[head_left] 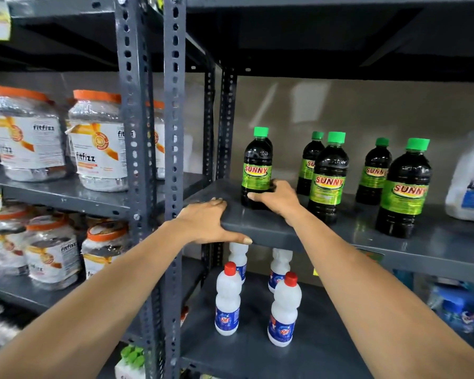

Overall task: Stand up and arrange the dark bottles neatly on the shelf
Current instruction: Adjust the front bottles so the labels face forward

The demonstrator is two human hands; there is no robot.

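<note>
Several dark bottles with green caps and green "SUNNY" labels stand upright on the grey metal shelf. My right hand grips the base of the leftmost dark bottle, which stands near the shelf's left front corner. To its right a front dark bottle stands before a rear one. Further right another front bottle stands before a rear one. My left hand lies flat over the shelf's front left edge, fingers spread, holding the edge.
A white jug stands at the shelf's right end. White bottles with red caps stand on the shelf below. Perforated steel uprights separate a left rack holding orange-lidded "fitfizz" jars. A shelf board hangs overhead.
</note>
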